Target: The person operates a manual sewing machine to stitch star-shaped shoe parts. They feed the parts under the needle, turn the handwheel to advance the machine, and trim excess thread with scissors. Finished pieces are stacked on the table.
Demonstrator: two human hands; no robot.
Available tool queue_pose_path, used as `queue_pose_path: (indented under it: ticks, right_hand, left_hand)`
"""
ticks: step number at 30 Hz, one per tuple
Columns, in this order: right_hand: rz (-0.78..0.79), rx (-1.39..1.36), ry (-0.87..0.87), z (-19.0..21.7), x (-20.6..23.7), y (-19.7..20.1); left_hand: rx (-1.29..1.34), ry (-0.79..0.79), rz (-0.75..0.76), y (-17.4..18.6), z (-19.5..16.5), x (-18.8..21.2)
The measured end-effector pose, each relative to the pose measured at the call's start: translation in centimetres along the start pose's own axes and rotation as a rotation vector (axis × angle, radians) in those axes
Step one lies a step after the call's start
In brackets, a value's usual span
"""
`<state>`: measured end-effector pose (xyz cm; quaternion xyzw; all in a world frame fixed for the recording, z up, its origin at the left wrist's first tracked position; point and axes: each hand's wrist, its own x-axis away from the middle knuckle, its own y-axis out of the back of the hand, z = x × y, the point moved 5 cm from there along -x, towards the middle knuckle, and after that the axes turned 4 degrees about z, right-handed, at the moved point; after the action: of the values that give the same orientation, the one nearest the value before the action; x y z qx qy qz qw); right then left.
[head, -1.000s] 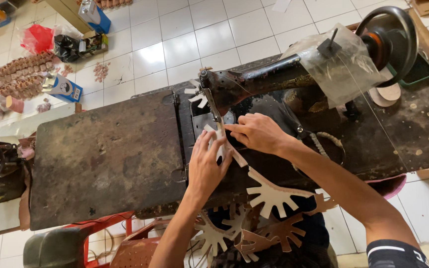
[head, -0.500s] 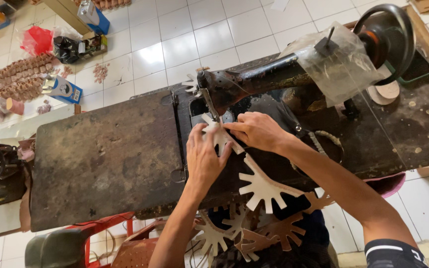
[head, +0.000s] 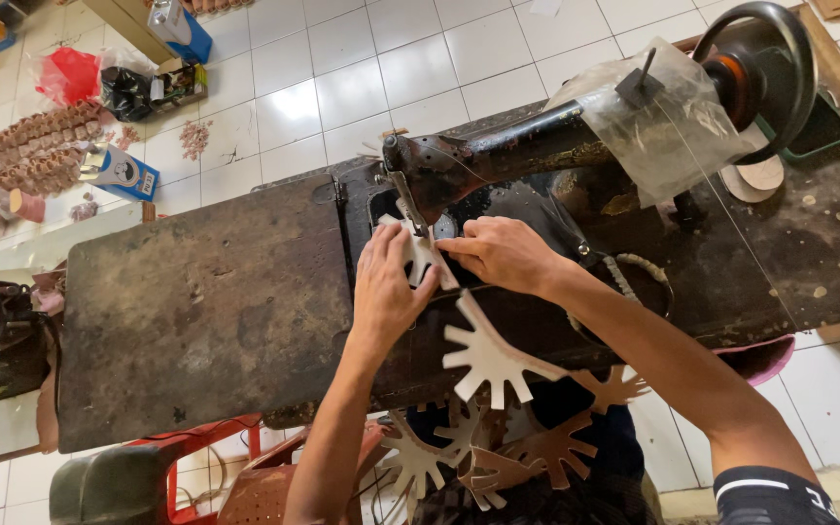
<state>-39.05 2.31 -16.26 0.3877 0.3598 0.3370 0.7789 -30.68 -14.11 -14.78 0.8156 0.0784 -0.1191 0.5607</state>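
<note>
An old black sewing machine point(head: 537, 146) stands on a dark, worn table point(head: 196, 311). A chain of cream and tan comb-shaped leather cutouts point(head: 488, 355) runs from under the needle down over the table's near edge onto my lap. My left hand point(head: 386, 287) lies flat on the cutout just left of the needle, pressing it down. Just right of the needle, my right hand point(head: 503, 253) pinches the same piece with its fingertips. The needle area itself is partly hidden by my fingers.
Clear plastic point(head: 663, 126) wraps the machine's arm beside the hand wheel point(head: 760, 58). On the white tiled floor at the far left lie rows of brown pieces point(head: 36, 146), a blue box point(head: 119, 173) and a red bag point(head: 70, 73). A red stool point(head: 206, 457) stands below the table.
The chain of cutouts has been fed further under the needle, away from me. Both hands have shifted with it and stay pressed on the piece.
</note>
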Motion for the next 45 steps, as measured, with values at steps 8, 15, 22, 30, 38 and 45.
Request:
queue_pose_path:
  ticks: [8,15,22,30,38,45]
  right_hand:
    - [-0.004,0.02,0.015,0.0,0.1,-0.1]
    - [-0.01,0.02,0.014,0.0,0.2,0.0]
    - [0.023,0.033,0.02,0.1,0.2,-0.2]
    - [0.019,0.039,0.016,-0.1,0.3,-0.6]
    - [-0.007,0.02,0.036,0.0,0.3,-0.5]
    - [-0.127,-0.124,0.024,-0.6,0.6,-0.2]
  left_hand:
    - [0.002,-0.011,0.211,0.4,0.9,-0.5]
    - [0.003,-0.015,0.299,-0.3,2.4,-1.8]
    - [0.052,-0.021,0.369,-0.8,4.1,-3.1]
    - [0.102,-0.012,0.324,-0.8,4.3,-3.6]
    - [0.034,-0.014,0.308,-2.1,5.9,-4.6]
    - [0.025,0.0,0.285,-2.3,6.2,-4.5]
